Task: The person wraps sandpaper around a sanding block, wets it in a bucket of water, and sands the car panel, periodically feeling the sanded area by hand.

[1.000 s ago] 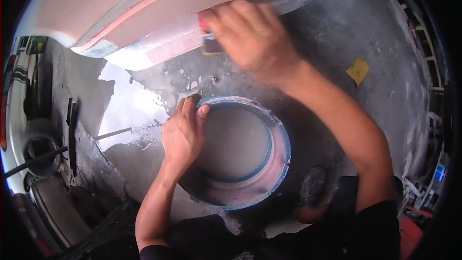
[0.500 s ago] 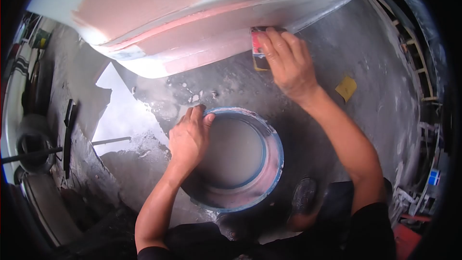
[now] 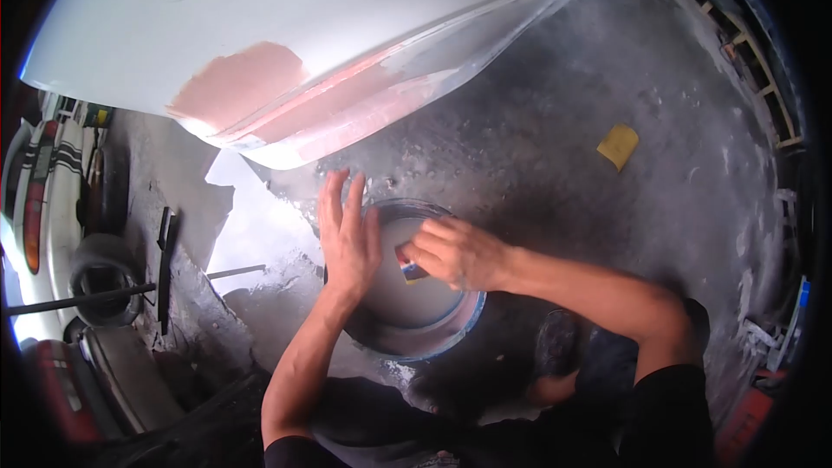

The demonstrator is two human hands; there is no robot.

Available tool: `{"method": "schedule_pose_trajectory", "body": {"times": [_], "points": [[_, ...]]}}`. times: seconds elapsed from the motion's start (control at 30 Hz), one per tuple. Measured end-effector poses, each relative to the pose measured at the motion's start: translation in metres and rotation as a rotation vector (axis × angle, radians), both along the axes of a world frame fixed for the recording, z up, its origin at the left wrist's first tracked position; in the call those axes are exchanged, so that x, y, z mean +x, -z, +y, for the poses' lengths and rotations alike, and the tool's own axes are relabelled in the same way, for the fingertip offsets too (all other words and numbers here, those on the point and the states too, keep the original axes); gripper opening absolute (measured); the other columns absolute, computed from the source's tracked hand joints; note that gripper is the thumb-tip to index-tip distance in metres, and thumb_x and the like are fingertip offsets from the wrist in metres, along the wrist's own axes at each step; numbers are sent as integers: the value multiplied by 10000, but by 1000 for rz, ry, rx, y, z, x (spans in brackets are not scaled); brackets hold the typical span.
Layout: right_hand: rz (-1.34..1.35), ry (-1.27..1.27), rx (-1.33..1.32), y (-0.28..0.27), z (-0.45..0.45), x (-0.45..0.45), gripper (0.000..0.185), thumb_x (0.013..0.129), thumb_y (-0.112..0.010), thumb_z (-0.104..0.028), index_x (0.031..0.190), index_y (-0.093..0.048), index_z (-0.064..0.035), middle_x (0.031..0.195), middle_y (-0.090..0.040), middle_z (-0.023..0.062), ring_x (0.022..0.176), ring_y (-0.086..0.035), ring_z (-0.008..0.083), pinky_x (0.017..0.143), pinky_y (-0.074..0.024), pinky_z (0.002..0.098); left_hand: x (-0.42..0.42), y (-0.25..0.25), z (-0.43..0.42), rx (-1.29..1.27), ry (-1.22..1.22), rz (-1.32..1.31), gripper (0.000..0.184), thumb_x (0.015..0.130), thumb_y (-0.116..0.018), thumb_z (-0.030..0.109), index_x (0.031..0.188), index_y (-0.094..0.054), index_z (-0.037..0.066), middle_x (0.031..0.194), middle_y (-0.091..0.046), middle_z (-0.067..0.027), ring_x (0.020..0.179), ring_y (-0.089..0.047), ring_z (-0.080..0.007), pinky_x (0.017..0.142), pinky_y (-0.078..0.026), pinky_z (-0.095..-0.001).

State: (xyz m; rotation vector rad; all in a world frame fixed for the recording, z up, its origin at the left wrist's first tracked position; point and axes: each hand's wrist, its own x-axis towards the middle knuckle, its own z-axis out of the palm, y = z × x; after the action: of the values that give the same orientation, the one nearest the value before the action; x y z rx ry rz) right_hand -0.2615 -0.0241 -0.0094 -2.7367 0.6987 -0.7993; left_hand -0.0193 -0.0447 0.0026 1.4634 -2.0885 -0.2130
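My right hand is closed on a small red, blue and yellow block, held over the cloudy liquid in a round blue-rimmed tub. Whether the block touches the liquid I cannot tell. At the tub's left rim is my left hand, its fingers stretched out and slightly apart, with nothing held. Above both hands in the view hangs a white car body panel with pinkish patches along its lower edge.
On the grey floor to the right lies a yellow sheet. A tyre, a dark bar and bumper parts are on the left. Metal racks line the right edge, and a shoe shows below the tub.
My right hand has moved from the panel's lower edge down over the tub with the block. My left hand's fingers have lifted and spread from the rim. The view has shifted, showing more of the panel.
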Motion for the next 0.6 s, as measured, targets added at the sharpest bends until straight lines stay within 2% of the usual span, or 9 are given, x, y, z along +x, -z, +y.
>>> {"method": "schedule_pose_trajectory", "body": {"times": [0.03, 0.1, 0.17, 0.23, 0.33, 0.4, 0.47, 0.53, 0.6], "points": [[14, 11, 126, 16, 10, 4, 306, 916, -722, -99, 1189, -763, 33, 1107, -748, 121, 1027, -705, 274, 907, -616, 422, -15, -11, -11, -34, 15, -15, 614, 1033, -714, 122, 1601, -528, -20, 1654, -462, -302, 1590, -353, -585, 1319, -269, -678], [174, 21, 254, 19, 15, 8, 261, 938, -674, -79, 1164, -763, 17, 1086, -760, 132, 1056, -713, 295, 934, -618, 447, -43, -22, -40, -58, -55, -83, 671, 1043, -727, 160, 1641, -477, -14, 1695, -408, -328, 1621, -316, -573, 1331, -256, -663], [121, 35, 302, 26, 13, 9, 245, 979, -658, -120, 1159, -773, 0, 1106, -767, 149, 1080, -720, 315, 937, -617, 457, -76, -18, -66, -87, -125, -142, 732, 1053, -740, 197, 1681, -426, -8, 1737, -354, -354, 1651, -280, -560, 1344, -243, -648], [71, 45, 350, 28, 12, 11, 243, 1020, -642, -161, 1154, -783, -17, 1126, -774, 166, 1104, -727, 335, 939, -615, 466, -108, 0, -85, -160, -216, -152, 849, 1034, -776, 302, 1708, -367, -14, 1716, -282, -464, 1653, -215, -615, 1350, -204, -678], [139, 87, 519, 20, 13, 13, 183, 905, -668, -21, 1073, -739, -5, 1021, -767, 203, 1029, -735, 394, 923, -605, 506, -173, -7, -82, -102, -115, -254, 915, 1013, -799, 368, 1717, -359, -18, 1681, -241, -542, 1646, -177, -656, 1353, -197, -688], [-155, 222, 923, -3, 8, 9, 181, 893, -657, -4, 1060, -725, -2, 1008, -760, 229, 1013, -736, 432, 923, -591, 548, -198, -18, -79, -43, -132, -141, 893, 1027, -783, 343, 1728, -355, -8, 1740, -259, -459, 1666, -201, -607, 1362, -192, -683], [-155, 182, 915, 4, 7, 10, 160, 920, -641, -22, 1057, -724, -8, 1052, -761, 230, 1057, -731, 422, 951, -581, 548, -183, -7, -80, -82, 15, -210, 884, 1033, -777, 345, 1735, -356, 10, 1764, -270, -410, 1677, -219, -570, 1366, -188, -683], [45, 159, 658, 22, 9, 18, 148, 967, -615, -61, 1040, -736, -17, 1078, -758, 229, 1075, -735, 398, 959, -579, 527, -161, -5, -85, -118, 156, -272, 876, 1039, -771, 347, 1741, -357, 27, 1789, -282, -362, 1688, -236, -533, 1370, -184, -683], [178, 99, 556, 20, 9, 15, 168, 990, -600, -82, 1044, -742, -11, 1083, -757, 220, 1084, -737, 387, 967, -578, 520, -129, -6, -92, -108, 110, -310, 832, 1061, -752, 339, 1748, -371, 65, 1837, -307, -208, 1699, -269, -463, 1381, -181, -663]]}}
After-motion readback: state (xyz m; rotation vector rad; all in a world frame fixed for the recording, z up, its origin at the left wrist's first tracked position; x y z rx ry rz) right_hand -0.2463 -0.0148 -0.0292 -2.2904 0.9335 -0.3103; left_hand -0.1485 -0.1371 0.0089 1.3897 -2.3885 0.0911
